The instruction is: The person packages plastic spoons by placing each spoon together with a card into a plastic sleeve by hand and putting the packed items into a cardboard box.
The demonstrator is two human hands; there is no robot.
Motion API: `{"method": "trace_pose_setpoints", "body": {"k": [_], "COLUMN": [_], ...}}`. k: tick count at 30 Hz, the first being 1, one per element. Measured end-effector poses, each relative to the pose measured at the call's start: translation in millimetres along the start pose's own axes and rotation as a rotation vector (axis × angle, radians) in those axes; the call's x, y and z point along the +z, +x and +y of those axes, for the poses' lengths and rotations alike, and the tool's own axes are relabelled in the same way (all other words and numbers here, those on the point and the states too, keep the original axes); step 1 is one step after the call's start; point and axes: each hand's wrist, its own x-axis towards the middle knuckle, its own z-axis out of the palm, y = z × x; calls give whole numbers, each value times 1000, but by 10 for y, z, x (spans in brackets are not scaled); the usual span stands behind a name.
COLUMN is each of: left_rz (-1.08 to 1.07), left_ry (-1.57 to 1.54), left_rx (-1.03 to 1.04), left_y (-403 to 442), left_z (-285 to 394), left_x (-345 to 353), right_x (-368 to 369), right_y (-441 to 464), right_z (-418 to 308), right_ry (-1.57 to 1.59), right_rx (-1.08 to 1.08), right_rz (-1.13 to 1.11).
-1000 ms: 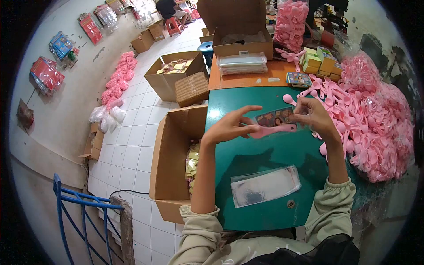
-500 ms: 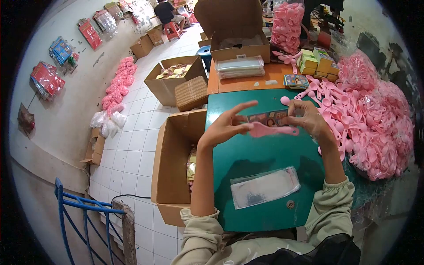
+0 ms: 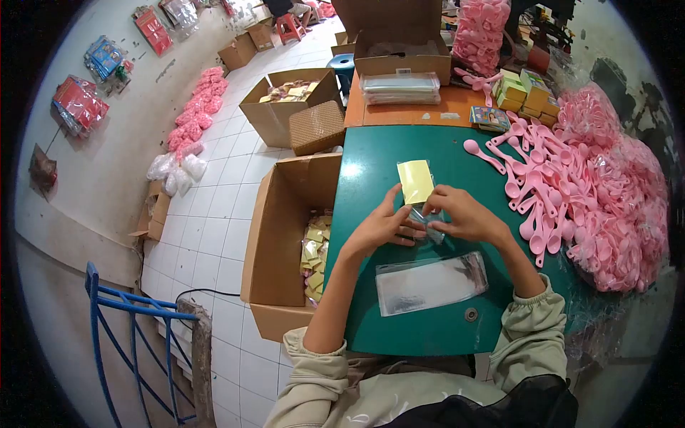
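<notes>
A small clear plastic packet with a pale yellow card (image 3: 416, 180) inside is over the green table, its loose clear end toward me. My left hand (image 3: 385, 228) pinches that loose plastic from the left, some fingers spread beneath. From the right, my right hand (image 3: 465, 215) has its fingers closed on the packet's edge just below the card. No spoon shows through the packet from this side. Closer to me lies a stack of clear plastic bags (image 3: 432, 284). Loose pink spoons (image 3: 531, 178) are heaped to the right of my right hand.
An open cardboard box (image 3: 282, 228) holding yellow-carded packets stands left of the green table (image 3: 367, 164). Bulging bags of pink spoons (image 3: 617, 207) crowd the right side. Behind, an orange table (image 3: 399, 115) bears plastic sleeves and small yellow boxes (image 3: 524, 93). A blue railing (image 3: 135, 307) stands lower left.
Both hands came down toward me and closer together. A pink spoon and printed card showed between them before; now a packet's yellow side faces up. The view has shifted slightly.
</notes>
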Motion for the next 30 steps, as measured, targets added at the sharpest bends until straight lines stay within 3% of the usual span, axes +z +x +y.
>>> {"method": "trace_pose_setpoints", "body": {"k": [5,14,24,30], "left_rz": [24,94,144,190], "left_ry": [51,61,-226,-116], "left_rx": [-12,23,8,4], "left_y": [-117,-102,-45,-13], "left_z": [15,-29,-51,-86], "left_x": [30,24,-4,16], "right_x": [58,177,317,416], "right_y": [3,8,38,45], "right_z": [-49,-84,-144,-113], "right_ry": [50,-10,-422,-548], "right_rx": [13,-1,-118,-181], "right_rz": [-89,-13,201,230]}}
